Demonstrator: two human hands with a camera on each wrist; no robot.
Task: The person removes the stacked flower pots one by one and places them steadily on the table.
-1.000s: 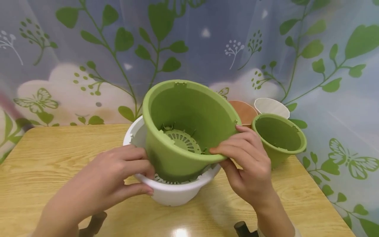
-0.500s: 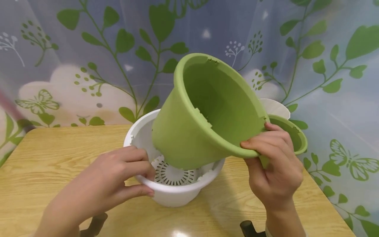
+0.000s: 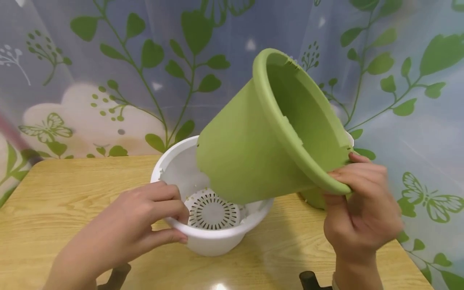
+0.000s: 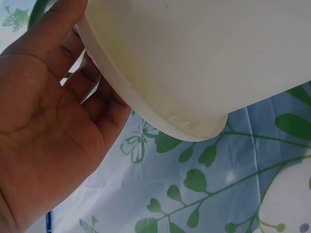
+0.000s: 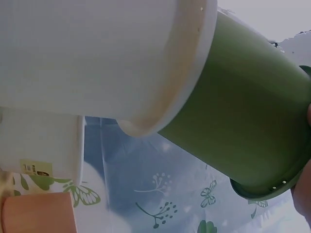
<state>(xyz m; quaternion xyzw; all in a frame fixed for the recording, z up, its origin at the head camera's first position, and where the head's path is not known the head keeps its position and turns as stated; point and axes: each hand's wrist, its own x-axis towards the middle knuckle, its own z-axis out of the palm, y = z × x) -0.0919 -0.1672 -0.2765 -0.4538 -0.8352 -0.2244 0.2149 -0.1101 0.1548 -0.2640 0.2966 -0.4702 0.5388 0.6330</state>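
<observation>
A green plastic flowerpot [image 3: 246, 149] tilts to the right in the head view, its mouth facing up and right. My right hand [image 3: 362, 205] grips its rim, thumb outside and fingers over the edge. Below stands a white flowerpot [image 3: 214, 241] upright on the table, with a slotted round bottom [image 3: 214, 213]. The green pot's lower end still overlaps the white pot's opening in view. My left hand [image 3: 152, 217] pinches the white pot's near-left rim. That same rim and hand [image 4: 53, 111] fill the left wrist view. In the right wrist view the green pot [image 5: 243, 102] slants beside the white one [image 5: 97, 58].
Behind the lifted pot, a second green pot [image 3: 313, 198] is mostly hidden on the right. Another white pot [image 5: 43, 141] with a label and an orange pot [image 5: 39, 213] appear in the right wrist view. A patterned curtain [image 3: 108, 72] borders the wooden table [image 3: 90, 173].
The green flowerpot has come up out of the white one, moving right and tipping further over in my right hand. My left hand has stayed on the white rim.
</observation>
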